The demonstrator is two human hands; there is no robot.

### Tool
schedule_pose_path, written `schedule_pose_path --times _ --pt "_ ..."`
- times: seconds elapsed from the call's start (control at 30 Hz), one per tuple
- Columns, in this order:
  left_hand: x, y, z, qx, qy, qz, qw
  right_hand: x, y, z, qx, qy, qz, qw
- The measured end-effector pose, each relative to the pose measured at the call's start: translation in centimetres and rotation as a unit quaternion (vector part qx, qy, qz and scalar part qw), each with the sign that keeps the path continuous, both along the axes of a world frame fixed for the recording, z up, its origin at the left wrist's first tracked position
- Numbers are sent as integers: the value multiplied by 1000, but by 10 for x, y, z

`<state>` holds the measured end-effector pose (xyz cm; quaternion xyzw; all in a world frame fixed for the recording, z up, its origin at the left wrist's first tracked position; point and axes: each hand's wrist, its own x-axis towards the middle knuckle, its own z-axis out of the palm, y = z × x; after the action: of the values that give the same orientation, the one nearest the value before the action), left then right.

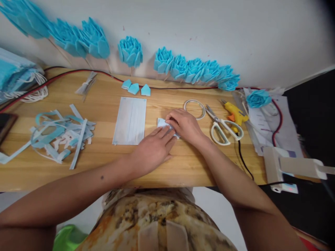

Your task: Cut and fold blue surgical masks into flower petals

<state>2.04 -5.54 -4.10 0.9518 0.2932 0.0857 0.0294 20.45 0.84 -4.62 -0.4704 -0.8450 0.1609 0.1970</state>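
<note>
Left hand, fingers nearly flat, presses the folded piece on the table between sheet and scissors; right hand half-curls over it (pinch hidden, can't tell), so best keep edges aligned, pressure even.

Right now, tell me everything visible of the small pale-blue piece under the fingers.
The small piece is pale blue, with a thin, fabric-like look. It lies on the wooden table, right of the larger flat sheet. Fingers of the left hand and right hand touch it, hiding its full shape.
</note>
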Motion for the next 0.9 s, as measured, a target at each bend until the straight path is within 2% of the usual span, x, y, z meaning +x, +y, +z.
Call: schedule_pose_path --times 0.27,0.43,0.53,0.6,0.73,0.9 --pt "-3 2 1 -48 14 -4 999 -3 1 1 -7 -5 -29 1000" --pt "-6 2 1 -66 6 -13 998 0 -5 12 20 63 -50 997" --pt "-6 2 1 -65 -9 -16 998 -4 -10 14 -12 107 -25 994" --pt "-5 2 0 -69 -13 -16 997 -7 -9 10 -42 98 -1 994" --pt "-5 0 0 -60 5 -18 998 -12 -2 2 -79 85 -9 993" --pt "-14 -9 -1 -70 33 -17 997 -12 3 0 -101 105 -8 989"
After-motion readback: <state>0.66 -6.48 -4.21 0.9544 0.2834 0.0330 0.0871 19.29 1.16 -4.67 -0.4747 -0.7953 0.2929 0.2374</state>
